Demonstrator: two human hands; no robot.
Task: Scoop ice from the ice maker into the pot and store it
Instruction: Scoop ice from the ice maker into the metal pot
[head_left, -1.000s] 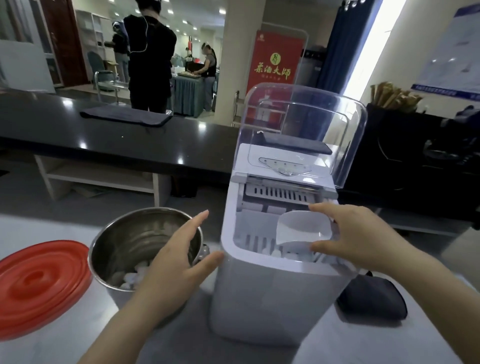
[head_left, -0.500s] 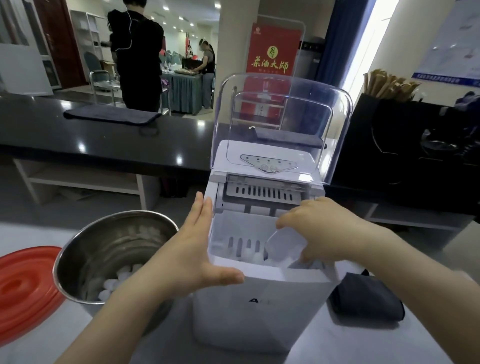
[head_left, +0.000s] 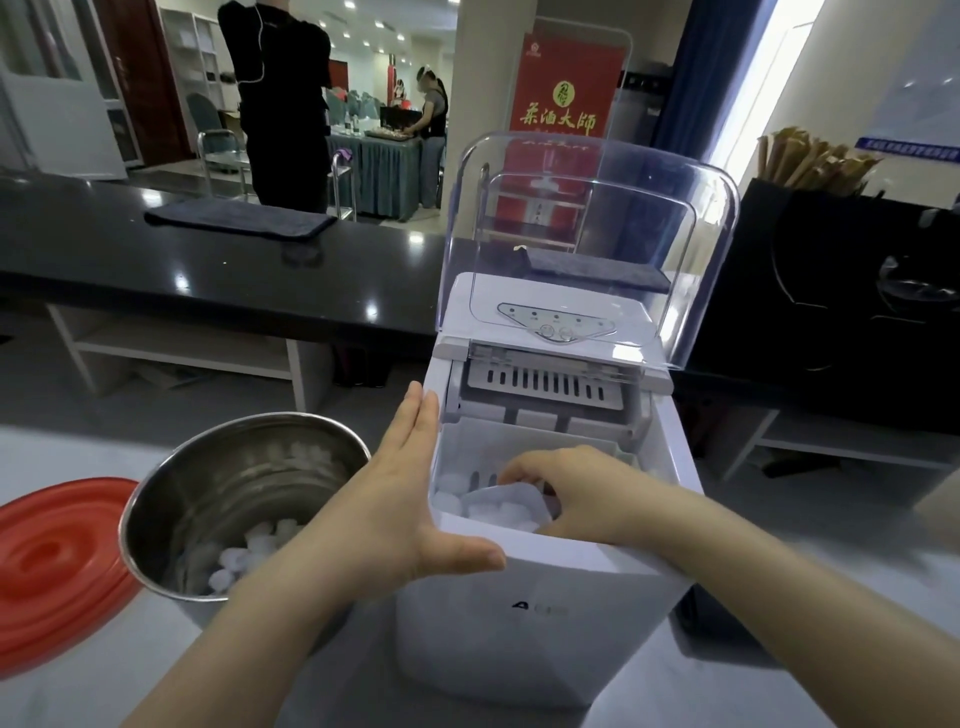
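Digging scoop (head_left: 511, 506) through ice, right hand (head_left: 582, 491) gripping it; left hand (head_left: 400, 499) flat, bracing ice maker (head_left: 545, 623); risking cubes spilling short of pot (head_left: 156, 499)

My right grip (head_left: 566, 493) fills the right half of the ice maker (head_left: 545, 613) bin; its raised clear lid (head_left: 597, 218) walls the back. My left grip (head_left: 400, 499) blocks the left rim beside the pot (head_left: 171, 499), whose mouth stays open above.
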